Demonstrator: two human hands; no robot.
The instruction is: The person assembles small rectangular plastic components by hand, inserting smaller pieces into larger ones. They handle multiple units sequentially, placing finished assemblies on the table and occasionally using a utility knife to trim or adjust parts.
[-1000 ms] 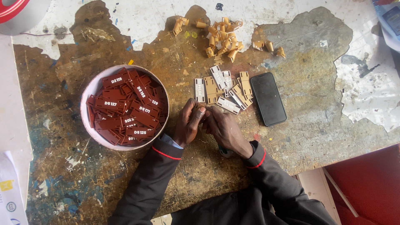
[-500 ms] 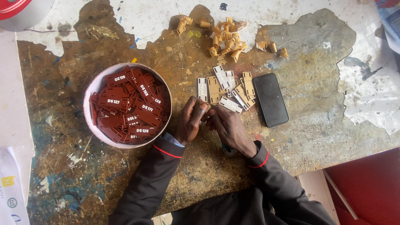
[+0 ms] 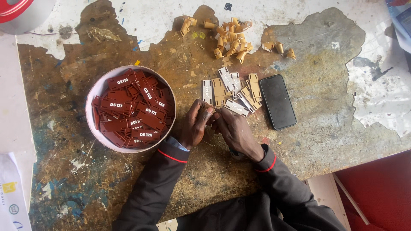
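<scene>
Worn, paint-scraped wooden bench under you. Your left hand and right hand meet at centre, fingertips pinched together on something small — too hidden to identify. Round white tub of dark red engraved tags lies just left; grey and tan rectangular plates just beyond, beside a black phone.

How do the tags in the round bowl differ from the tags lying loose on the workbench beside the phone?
The bowl tags are dark red, many, heaped in a bowl. The loose tags are tan or grey, few, lying on the bench. Both are small rectangular plates.
</scene>
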